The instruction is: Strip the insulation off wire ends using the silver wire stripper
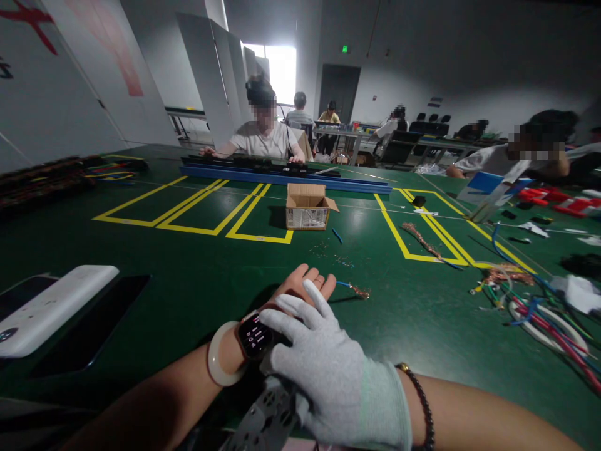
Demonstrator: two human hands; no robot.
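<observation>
My bare left hand [305, 285] rests palm down near the middle of the green table [188, 269], its fingers loosely stretched. On that wrist are a smartwatch [255, 335] with a lit screen and a pale bangle [220, 354]. A blue wire [345, 284] with frayed copper strands comes out beside the fingertips; its other end is hidden. My right hand [319, 351], in a light grey glove, lies across the left wrist with its fingers spread, one fingertip at the watch face. Under the glove is a grey perforated metal part [265, 416], partly covered.
An open cardboard box [307, 210] stands ahead, near wire scraps [338, 235]. Copper strands [420, 241] and tangled wires [539, 307] lie right. At left are a white device [61, 307] and a dark phone-like slab [94, 326]. A person [265, 131] sits opposite behind blue rails [282, 178].
</observation>
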